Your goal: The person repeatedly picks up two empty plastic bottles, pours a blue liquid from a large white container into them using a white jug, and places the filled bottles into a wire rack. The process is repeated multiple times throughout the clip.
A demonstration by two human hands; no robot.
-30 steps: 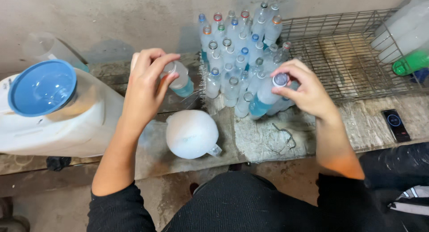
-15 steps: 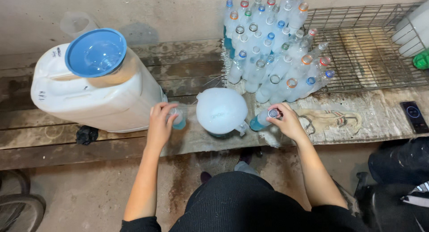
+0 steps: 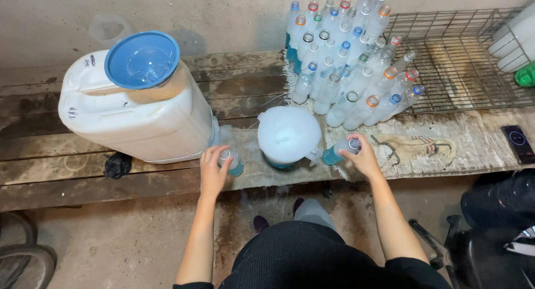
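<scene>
Now each small bottle stands at the front edge of the worn wooden surface (image 3: 83, 155): the left hand (image 3: 213, 169) clasps one (image 3: 231, 162) beside the white canister (image 3: 134, 111), the right hand (image 3: 362, 155) grips another (image 3: 339, 152) by the white jug (image 3: 288, 136). Against the bare wall (image 3: 223, 16), the view has drawn back since half a second ago; both hands have hardly shifted.

Wooden bench (image 3: 234, 88) bearing jerrycan (image 3: 134, 119), bottles (image 3: 348, 60), jug (image 3: 288, 136)
</scene>
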